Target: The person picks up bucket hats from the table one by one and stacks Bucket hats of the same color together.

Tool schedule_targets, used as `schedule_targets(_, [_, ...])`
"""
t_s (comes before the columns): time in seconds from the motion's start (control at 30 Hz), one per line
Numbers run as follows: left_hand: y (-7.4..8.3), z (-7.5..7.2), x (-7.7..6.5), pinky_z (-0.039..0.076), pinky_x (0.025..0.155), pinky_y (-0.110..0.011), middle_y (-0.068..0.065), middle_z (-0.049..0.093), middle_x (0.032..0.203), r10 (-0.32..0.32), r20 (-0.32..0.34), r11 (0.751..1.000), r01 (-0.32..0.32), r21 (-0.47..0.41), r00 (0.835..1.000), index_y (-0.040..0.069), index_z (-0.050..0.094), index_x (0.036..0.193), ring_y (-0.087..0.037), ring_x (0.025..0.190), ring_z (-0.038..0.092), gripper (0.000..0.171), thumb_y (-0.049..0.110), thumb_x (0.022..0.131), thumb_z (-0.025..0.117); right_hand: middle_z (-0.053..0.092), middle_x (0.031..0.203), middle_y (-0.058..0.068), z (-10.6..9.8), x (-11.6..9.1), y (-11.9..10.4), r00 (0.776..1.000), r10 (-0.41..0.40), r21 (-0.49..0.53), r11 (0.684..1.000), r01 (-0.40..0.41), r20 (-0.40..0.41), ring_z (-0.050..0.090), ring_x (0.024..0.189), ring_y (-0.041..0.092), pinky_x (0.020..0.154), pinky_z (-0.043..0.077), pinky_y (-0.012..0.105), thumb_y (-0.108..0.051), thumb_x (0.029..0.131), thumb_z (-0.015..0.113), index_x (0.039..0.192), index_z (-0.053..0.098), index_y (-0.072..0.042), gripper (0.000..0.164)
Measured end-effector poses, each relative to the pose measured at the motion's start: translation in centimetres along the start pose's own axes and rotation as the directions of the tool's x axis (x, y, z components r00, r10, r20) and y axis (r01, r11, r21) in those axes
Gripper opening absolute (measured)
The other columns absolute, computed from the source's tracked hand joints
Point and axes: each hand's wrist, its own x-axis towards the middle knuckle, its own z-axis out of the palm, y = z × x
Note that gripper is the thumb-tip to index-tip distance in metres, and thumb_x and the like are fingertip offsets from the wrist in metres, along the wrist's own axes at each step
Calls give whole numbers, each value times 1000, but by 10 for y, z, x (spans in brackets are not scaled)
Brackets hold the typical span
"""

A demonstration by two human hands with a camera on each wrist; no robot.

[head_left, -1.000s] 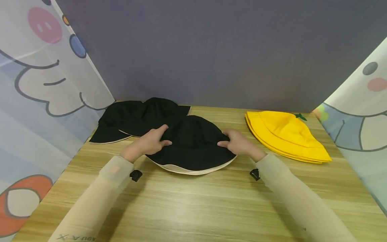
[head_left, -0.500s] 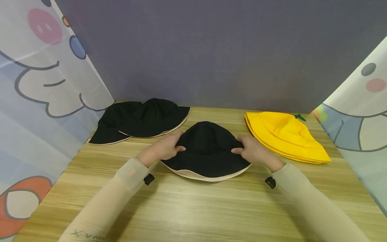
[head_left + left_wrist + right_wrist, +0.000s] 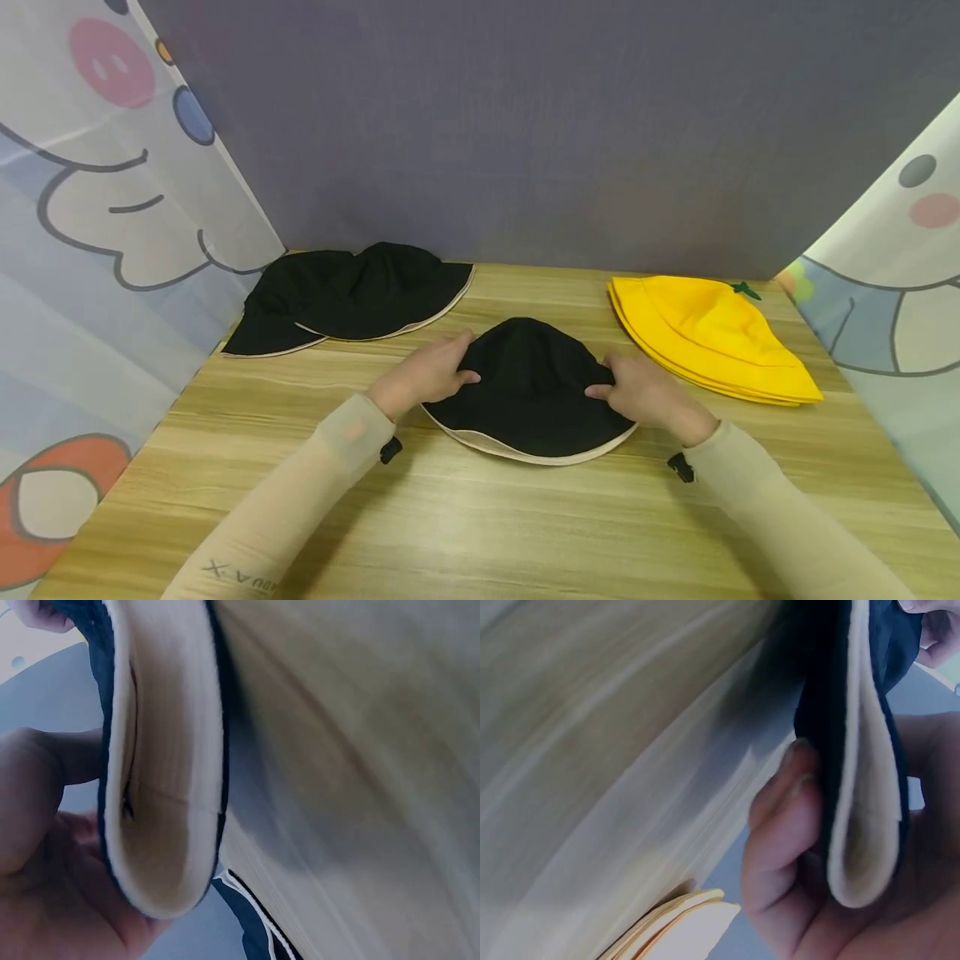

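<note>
Between both hands is a black bucket hat (image 3: 528,392), folded flat, its crown away from me and its cream-lined brim toward me. At the hat's left side my left hand (image 3: 429,377) grips the cloth, thumb on the near face. My right hand (image 3: 652,392) pinches the opposite side the same way. The left wrist view looks into the fold of the brim's cream lining (image 3: 169,757). In the right wrist view, fingers (image 3: 780,832) curl under the hat's black cloth (image 3: 829,750).
Two more black bucket hats (image 3: 375,296) overlap at the table's back left. A stack of yellow hats (image 3: 705,333) with a green leaf tab lies at the back right. A grey panel (image 3: 525,133) stands behind the wooden table (image 3: 487,533), with printed curtains at both sides.
Both hands have carried the black hat right and toward me, away from the two black hats at the back left. The grip looks unchanged, and the other hats stay put.
</note>
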Motion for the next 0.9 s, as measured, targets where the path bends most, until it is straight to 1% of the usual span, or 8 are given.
schedule_targets(0.13, [4,2,-3,46,74,-32,-9,46,122,-61,-14,998,61,24,998,13,32,132,-18,94,52,59,37,86,61,59,106,16,2,-1,3,1000,5,-57,998,-5,-8,54,85,24,74,46,39,-40,83,65,108,55,1,49])
schedule_targets(0.27, [13,2,-8,45,67,-31,-7,43,116,-55,-39,994,58,93,998,16,37,130,-18,90,48,57,40,85,62,59,107,16,4,-1,3,1000,1,-91,996,-3,-19,55,88,26,74,46,40,-40,82,66,106,56,0,47])
schedule_targets(0.4, [27,4,-13,44,75,-36,-8,42,118,-38,-24,984,41,173,999,16,46,124,-23,101,42,53,45,84,62,58,105,16,6,-3,-1,999,1,-151,989,-6,-32,54,90,28,76,46,41,-39,82,66,108,55,1,49])
schedule_targets(0.5, [36,6,-16,43,83,-43,-11,38,129,-61,11,974,57,217,998,15,44,131,-29,114,37,65,54,81,60,57,103,17,7,-6,-4,998,-16,-207,978,3,-64,52,93,31,78,45,43,-38,82,66,112,53,4,52])
schedule_targets(0.6, [43,9,-18,38,89,-50,-14,33,137,-91,40,966,79,245,995,14,39,136,-33,122,30,80,64,77,57,55,100,18,10,-9,-8,990,-62,-272,962,25,-127,51,91,31,78,45,43,-36,81,68,110,54,5,52])
schedule_targets(0.73, [47,13,-19,36,90,-52,-14,34,137,-122,59,960,103,261,991,13,37,138,-34,122,30,90,72,71,56,52,88,15,15,-13,-13,965,-168,-390,918,77,-203,49,82,29,73,45,41,-34,77,71,100,57,5,47])
schedule_targets(0.83, [49,16,-19,36,91,-52,-15,37,136,-127,75,956,102,275,989,13,38,137,-34,121,32,94,74,69,56,51,89,16,17,-17,-20,962,-189,-405,909,96,-197,47,83,31,72,45,41,-34,78,71,103,57,5,48])
schedule_targets(0.9, [49,18,-19,36,91,-51,-14,38,136,-126,95,953,94,287,988,13,37,138,-33,121,33,94,75,69,55,52,98,19,18,-20,-26,976,-160,-364,927,97,-149,47,91,34,75,46,43,-37,80,68,112,55,6,55])
